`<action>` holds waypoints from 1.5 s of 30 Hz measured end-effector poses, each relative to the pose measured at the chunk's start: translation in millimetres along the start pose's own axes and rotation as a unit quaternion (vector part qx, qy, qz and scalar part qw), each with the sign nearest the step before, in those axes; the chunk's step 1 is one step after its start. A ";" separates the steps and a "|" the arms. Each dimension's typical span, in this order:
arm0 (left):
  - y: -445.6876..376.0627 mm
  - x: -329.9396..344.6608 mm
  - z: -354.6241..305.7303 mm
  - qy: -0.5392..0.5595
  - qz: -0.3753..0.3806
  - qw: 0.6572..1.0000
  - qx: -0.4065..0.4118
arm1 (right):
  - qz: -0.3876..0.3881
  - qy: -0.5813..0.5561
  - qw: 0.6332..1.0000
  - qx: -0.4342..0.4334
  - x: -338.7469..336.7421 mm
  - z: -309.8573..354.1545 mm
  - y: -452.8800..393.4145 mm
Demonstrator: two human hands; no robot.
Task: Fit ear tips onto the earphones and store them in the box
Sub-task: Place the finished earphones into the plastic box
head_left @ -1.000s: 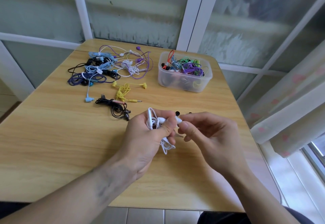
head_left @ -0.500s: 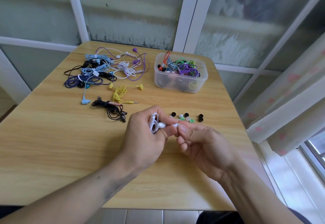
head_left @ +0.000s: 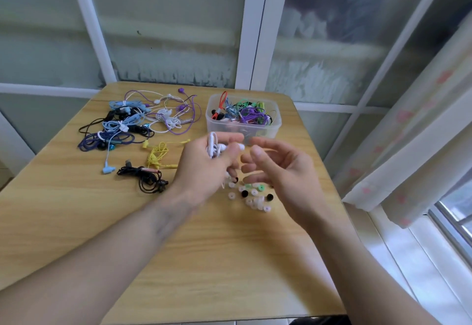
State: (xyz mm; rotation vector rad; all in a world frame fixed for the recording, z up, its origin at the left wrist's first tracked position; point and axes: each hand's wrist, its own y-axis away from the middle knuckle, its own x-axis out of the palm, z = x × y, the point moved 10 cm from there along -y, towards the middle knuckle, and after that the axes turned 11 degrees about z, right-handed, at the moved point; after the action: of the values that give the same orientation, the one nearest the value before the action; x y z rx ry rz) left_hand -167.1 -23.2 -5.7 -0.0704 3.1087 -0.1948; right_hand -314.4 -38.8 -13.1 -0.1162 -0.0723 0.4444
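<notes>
- Above the table (head_left: 76, 222), the left hand (head_left: 204, 169) grips bundled white earphones (head_left: 214, 147), apparently for boxing.
- Right hand (head_left: 278, 169) hangs loose, empty.
- Ear tips (head_left: 254, 197) lie below; box (head_left: 242, 116) just beyond.

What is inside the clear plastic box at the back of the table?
The clear plastic box holds a tangle of earphones with purple, green, red and grey-blue cables. The lower layers and the box bottom are covered by that tangle, so a count is impossible.
</notes>
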 end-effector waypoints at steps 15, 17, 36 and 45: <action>-91.6 17.5 3.9 0.291 -0.040 0.950 -0.108 | -0.031 0.231 0.972 -0.023 -28.4 12.7 -71.1; -107.9 14.5 -0.7 0.308 -0.044 0.944 -0.106 | -0.047 0.273 0.960 -0.045 -26.8 22.9 -87.2; -122.5 -75.2 -28.3 -0.353 -0.063 0.931 -0.060 | 0.107 0.647 0.755 0.013 3.4 21.8 -172.3; -49.7 -119.7 27.7 -0.610 0.076 0.767 -0.187 | -0.010 0.586 0.803 -0.112 30.2 59.2 -122.3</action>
State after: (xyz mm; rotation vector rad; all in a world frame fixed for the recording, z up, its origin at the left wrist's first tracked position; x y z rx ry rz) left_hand -44.6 -70.4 -24.2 0.0416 1.7724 0.3529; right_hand -240.9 -129.6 62.5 -0.6103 1.1078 0.2772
